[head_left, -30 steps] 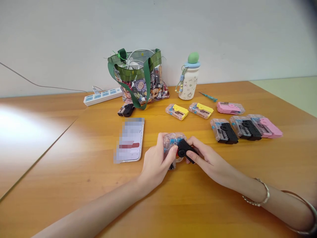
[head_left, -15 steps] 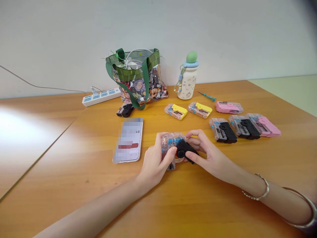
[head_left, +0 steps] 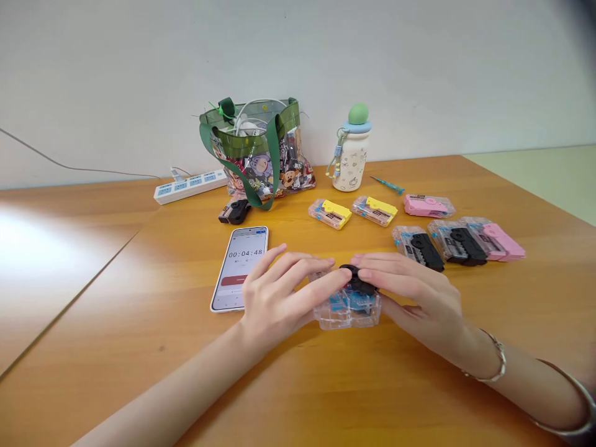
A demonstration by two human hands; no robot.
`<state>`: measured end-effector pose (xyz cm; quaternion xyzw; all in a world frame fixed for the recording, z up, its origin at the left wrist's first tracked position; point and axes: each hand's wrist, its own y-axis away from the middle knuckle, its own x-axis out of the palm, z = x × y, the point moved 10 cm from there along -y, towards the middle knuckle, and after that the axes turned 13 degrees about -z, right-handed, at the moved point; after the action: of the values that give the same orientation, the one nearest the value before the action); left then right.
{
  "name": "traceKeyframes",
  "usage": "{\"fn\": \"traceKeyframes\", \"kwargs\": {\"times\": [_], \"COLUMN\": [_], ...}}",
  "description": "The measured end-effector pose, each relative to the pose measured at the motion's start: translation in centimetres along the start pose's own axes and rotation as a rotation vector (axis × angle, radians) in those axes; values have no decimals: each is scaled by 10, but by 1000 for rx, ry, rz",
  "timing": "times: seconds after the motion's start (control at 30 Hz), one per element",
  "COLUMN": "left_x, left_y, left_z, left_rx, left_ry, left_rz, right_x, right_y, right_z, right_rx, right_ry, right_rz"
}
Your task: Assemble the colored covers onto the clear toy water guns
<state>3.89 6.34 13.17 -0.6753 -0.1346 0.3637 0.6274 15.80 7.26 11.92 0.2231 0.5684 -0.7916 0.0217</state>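
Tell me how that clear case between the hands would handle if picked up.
The clear case probably feels stiff and light: its walls look thin, hard plastic. Its boxy, flat shape suggests sliding, not rolling. The glossy surface may slip.

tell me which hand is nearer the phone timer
Left: the left hand lies beside the silver smartphone with a stopwatch display; the right hand is farther, beyond the clear plastic case.

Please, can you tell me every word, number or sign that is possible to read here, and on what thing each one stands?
"00:04:48": large digits on the screen of the white-lit smartphone.
Too small to read: the small lines and the red button on that screen.
Too small to read: the labels on the clear plastic packs with yellow, pink and black parts.
Cannot read: any print on the clear plastic case with blue parts under the left hand and right hand.
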Motion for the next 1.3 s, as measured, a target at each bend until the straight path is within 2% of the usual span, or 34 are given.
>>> {"fn": "traceKeyframes", "kwargs": {"times": [0.13, 0.3, 0.53, 0.9, 1.0, 1.13, 1.2, 1.3], "left_x": [-8, -16, -10, -14, -14, -5, -1, -2], "left_y": [-2, -4, -2, -2, -2, 5, 8, 8], "left_z": [2, -6, -6, -11, -11, 0, 4, 2], "left_rx": [2, 77, 82, 37, 56, -55, -108, -139], "left_ry": [52, 62, 94, 174, 223, 292, 290, 344], "left_rz": [-64, -137, -76, -147, -104, 36, 79, 72], "right_x": [-3, -4, 0, -3, -4, -6, -6, -4], "right_y": [0, 2, 1, 2, -1, -7, -10, -9], "right_z": [3, 3, 0, 9, 14, 20, 19, 10], "right_rx": [-22, -52, -16, -54, -79, -102, -60, 73], "right_ry": [7, 91, 114, 12, 30, 65, 59, -21], "right_rz": [-16, -27, 40, 30, 41, 15, -7, -13]}}
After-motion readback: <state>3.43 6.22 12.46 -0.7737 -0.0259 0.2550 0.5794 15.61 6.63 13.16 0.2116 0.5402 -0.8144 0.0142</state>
